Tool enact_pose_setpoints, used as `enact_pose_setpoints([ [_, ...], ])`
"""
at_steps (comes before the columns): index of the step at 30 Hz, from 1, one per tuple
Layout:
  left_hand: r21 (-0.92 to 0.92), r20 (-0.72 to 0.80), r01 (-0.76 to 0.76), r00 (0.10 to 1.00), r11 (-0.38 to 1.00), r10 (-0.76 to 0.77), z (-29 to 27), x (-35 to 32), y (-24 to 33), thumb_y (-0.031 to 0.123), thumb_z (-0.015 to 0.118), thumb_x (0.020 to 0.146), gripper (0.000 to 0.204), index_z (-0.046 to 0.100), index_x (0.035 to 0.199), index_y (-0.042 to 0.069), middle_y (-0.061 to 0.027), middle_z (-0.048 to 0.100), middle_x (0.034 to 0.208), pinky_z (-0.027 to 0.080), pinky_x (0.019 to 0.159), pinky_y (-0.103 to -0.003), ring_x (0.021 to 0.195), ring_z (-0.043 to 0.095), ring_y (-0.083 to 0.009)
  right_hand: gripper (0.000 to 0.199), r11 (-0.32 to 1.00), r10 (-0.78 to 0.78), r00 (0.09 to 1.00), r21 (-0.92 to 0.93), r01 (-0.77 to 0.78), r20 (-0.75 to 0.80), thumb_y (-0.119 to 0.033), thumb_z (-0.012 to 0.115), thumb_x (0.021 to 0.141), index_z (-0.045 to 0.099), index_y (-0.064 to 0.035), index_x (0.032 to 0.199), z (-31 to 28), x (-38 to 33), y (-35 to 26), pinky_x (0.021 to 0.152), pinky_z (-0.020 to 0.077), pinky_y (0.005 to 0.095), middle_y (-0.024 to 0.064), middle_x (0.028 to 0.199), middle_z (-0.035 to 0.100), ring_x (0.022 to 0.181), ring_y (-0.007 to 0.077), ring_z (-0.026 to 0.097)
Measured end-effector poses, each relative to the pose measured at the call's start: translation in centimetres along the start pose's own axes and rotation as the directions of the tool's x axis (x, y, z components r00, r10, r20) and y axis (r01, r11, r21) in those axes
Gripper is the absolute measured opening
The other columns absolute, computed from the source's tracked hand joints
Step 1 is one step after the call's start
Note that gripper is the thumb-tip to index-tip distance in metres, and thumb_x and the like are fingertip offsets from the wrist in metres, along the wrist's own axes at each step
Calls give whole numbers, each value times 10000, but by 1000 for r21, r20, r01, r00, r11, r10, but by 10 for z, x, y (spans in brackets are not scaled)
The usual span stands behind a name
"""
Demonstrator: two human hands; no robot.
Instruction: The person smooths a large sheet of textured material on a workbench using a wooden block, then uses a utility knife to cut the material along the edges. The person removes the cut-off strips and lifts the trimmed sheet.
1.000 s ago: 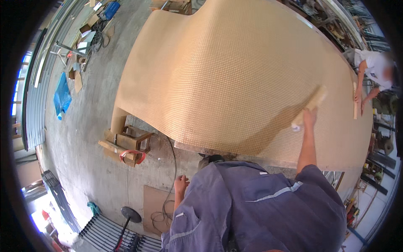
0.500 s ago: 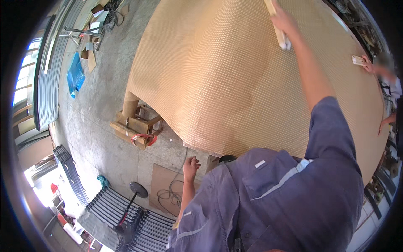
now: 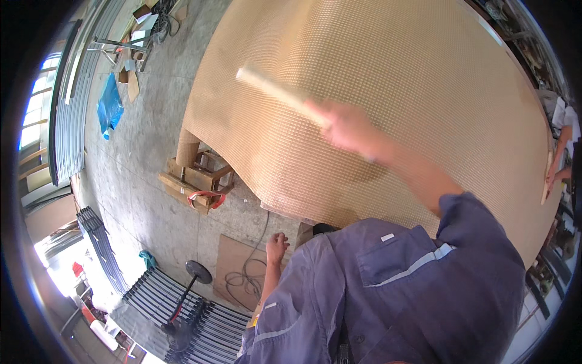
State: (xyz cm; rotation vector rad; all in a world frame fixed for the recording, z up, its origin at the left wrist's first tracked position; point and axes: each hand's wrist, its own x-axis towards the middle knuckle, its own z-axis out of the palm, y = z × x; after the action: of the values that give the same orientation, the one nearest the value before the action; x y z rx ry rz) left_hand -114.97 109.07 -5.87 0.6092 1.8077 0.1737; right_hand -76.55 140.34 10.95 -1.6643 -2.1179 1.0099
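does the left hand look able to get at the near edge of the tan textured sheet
Probably yes: the left hand appears close to the near edge of the tan textured sheet, seems to hold nothing, and nothing visible blocks the way.

You have one right hand [image 3: 345, 124] and one left hand [image 3: 277, 247], which makes two. You can count one near stick [image 3: 273, 91] and one far stick [image 3: 545, 194], two again. You also see one big tan sheet [image 3: 424, 85], one other person [image 3: 568, 130], one blue plastic sheet [image 3: 110, 104], one red loop [image 3: 209, 193], one round black plate [image 3: 199, 272] and one flat brown board [image 3: 229, 256].
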Motion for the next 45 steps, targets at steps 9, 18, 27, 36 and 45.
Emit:
enact_pose_setpoints([
  [9, -8, 13, -134, 991, 991, 134, 6, 4, 68, 271, 533, 983, 393, 593, 1172, -69, -162, 706, 988, 548, 665, -293, 776, 700, -193, 578, 993, -111, 994, 35, 110, 20, -146, 630, 882, 467, -190, 1435, 59, -37, -8, 539, 556, 300, 117, 880, 634, 639, 188, 602],
  [18, 5, -26, -20, 999, 1000, 20, -22, -9, -41, 264, 561, 955, 365, 630, 1102, -63, -158, 713, 914, 527, 595, -289, 691, 698, -187, 405, 887, 420, 864, 328, -326, -276, -170, 519, 959, 514, -38, 1342, -104, 11, 115, 630, 534, 361, 132, 938, 677, 723, 207, 653],
  [27, 92, 63, -164, 985, 982, 158, -31, -7, -60, 291, 562, 953, 385, 631, 1112, -53, -150, 717, 920, 529, 610, -284, 698, 698, -184, 584, 862, 503, 852, 21, -506, -143, -135, 578, 927, 384, -180, 1476, 28, -51, -10, 546, 571, 293, 86, 992, 652, 686, 163, 644],
  [36, -116, 214, -595, 767, 795, 605, -19, -62, 95, 249, 533, 995, 333, 633, 1073, -59, -124, 703, 907, 527, 695, -280, 776, 668, -159, 570, 975, 116, 961, -157, -159, -252, -205, 606, 887, 428, -186, 1428, 182, -150, -102, 572, 556, 414, 141, 962, 647, 737, 277, 665],
  [45, 341, 75, -777, 583, 529, 809, 36, -74, 185, 396, 536, 985, 485, 588, 1057, -81, -244, 681, 970, 514, 782, -425, 868, 665, -370, 564, 947, 290, 918, -60, -317, -269, -273, 667, 837, 468, -77, 1327, 202, -176, -127, 722, 552, 472, 198, 1018, 636, 920, 350, 667],
])
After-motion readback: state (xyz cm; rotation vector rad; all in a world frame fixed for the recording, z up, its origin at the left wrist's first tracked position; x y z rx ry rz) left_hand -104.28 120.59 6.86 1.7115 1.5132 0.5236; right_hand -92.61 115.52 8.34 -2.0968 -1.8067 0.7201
